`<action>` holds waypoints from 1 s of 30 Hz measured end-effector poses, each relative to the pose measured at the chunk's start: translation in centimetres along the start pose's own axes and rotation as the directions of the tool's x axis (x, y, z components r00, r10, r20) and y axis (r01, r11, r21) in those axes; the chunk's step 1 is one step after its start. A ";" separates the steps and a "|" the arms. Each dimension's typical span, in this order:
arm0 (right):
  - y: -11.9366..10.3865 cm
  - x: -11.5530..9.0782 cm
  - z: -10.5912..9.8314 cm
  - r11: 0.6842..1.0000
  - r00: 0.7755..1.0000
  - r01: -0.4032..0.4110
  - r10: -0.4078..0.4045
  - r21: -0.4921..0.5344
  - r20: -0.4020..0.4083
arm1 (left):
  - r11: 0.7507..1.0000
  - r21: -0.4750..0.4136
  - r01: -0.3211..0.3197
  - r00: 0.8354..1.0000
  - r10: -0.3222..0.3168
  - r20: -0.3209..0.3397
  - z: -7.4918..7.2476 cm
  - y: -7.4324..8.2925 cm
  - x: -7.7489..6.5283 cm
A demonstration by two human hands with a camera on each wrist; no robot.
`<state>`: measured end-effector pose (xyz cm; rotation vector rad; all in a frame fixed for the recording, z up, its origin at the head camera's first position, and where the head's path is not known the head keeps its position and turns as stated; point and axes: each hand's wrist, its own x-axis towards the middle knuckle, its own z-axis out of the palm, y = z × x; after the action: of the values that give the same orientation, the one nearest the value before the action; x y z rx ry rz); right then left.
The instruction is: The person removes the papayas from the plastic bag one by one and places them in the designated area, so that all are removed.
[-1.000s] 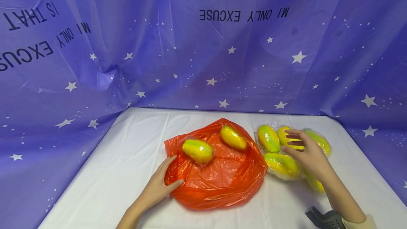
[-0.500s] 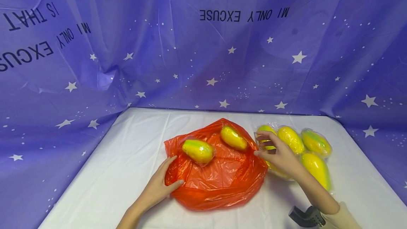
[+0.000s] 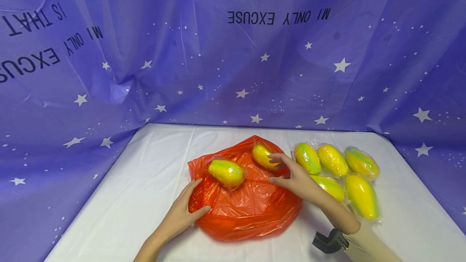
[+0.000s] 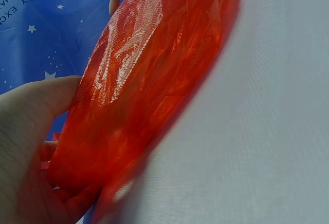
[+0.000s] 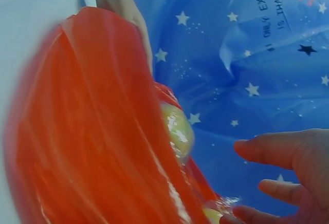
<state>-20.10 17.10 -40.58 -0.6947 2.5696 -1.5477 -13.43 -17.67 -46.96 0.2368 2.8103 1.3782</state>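
An open red plastic bag (image 3: 251, 225) sits mid-table with two film-wrapped, yellow-green mangoes in it. One mango (image 3: 226, 173) is at its left, the other mango (image 3: 261, 156) at its back. My left hand (image 3: 182, 211) holds the bag's left side; in the left wrist view its thumb (image 4: 61, 90) lies at the rim with fingers behind the film. My right hand (image 3: 296, 179) hovers over the bag's right side, fingers spread, nothing held, partly covering the back mango. The right wrist view shows its fingers (image 5: 272, 152) apart from a mango (image 5: 179, 130).
To the right of the bag lie several more wrapped mangoes, among them a front one (image 3: 362, 197) and a back one (image 3: 307, 158). A white cloth (image 3: 138, 189) covers the table. Purple star-printed fabric (image 3: 233, 72) hangs behind and at both sides.
My right hand has moved left from above the loose mangoes to over the bag, uncovering them. The left hand, bag and mangoes look unmoved.
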 end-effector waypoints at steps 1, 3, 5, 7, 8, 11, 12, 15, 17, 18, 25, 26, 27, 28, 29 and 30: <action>0.1 0.2 0.2 1.000 1.000 0.004 -0.004 0.003 0.007 | 1.000 0.000 -0.001 1.000 0.001 0.001 0.0 0.0 0.0; 0.2 0.5 0.7 1.000 1.000 0.008 -0.009 0.006 0.021 | 1.000 0.000 -0.003 1.000 0.003 0.002 0.0 0.0 0.0; 0.2 0.8 1.1 1.000 0.999 0.007 -0.008 0.006 0.031 | 1.000 -0.001 -0.004 1.000 0.004 0.002 0.0 0.0 0.0; 0.2 1.1 1.5 1.000 0.999 0.002 -0.003 0.008 0.039 | 1.000 -0.001 -0.004 1.000 0.004 0.001 0.0 0.0 0.0; 0.1 1.3 1.6 1.000 0.999 0.001 -0.002 0.011 0.044 | 1.000 -0.001 -0.004 1.000 0.004 0.001 0.0 0.0 0.0; -0.1 1.9 2.2 1.000 0.998 0.002 -0.003 0.025 0.061 | 1.000 -0.003 -0.005 1.000 0.005 0.001 0.0 0.0 0.0; -0.2 2.1 2.4 1.000 0.998 0.000 -0.002 0.026 0.067 | 1.000 -0.005 -0.005 1.000 0.005 0.001 0.0 -0.1 0.0; -0.6 2.8 2.8 0.999 0.997 -0.017 0.015 0.028 0.078 | 1.000 -0.008 -0.004 1.000 0.004 0.003 0.0 -0.1 0.1; -0.8 3.3 3.2 0.999 0.996 -0.025 0.023 0.030 0.082 | 1.000 -0.009 -0.003 1.000 0.003 0.004 0.0 -0.1 0.1; -1.0 3.5 3.3 0.999 0.996 -0.024 0.021 0.034 0.084 | 1.000 -0.007 -0.002 1.000 0.002 0.005 0.0 -0.1 0.1; -1.2 4.9 4.7 1.000 0.998 -0.003 0.002 0.012 0.056 | 1.000 -0.006 0.000 1.000 0.000 0.010 0.1 -0.2 0.1; -1.2 5.0 4.8 1.000 0.999 -0.007 0.007 0.004 0.051 | 1.000 -0.006 0.000 1.000 0.000 0.010 0.1 -0.2 0.1; -1.2 5.2 5.0 1.000 0.999 -0.007 0.007 -0.003 0.050 | 1.000 -0.005 -0.001 1.000 0.001 0.009 0.1 -0.2 0.1; -1.3 5.4 5.1 1.000 0.999 -0.010 0.010 -0.011 0.049 | 1.000 -0.005 -0.001 1.000 0.001 0.008 0.1 -0.2 0.1; -1.3 5.6 5.1 1.000 0.999 -0.015 0.016 -0.013 0.049 | 1.000 -0.006 -0.001 1.000 0.001 0.008 0.1 -0.2 0.1; -1.3 5.8 5.2 1.000 0.999 -0.020 0.020 -0.016 0.049 | 1.000 -0.006 0.000 1.000 0.000 0.007 0.0 -0.2 0.1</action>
<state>-23.39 9.95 -41.04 -0.6973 2.5479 -1.4874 -13.58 -17.75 -47.15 0.2415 2.8003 1.3831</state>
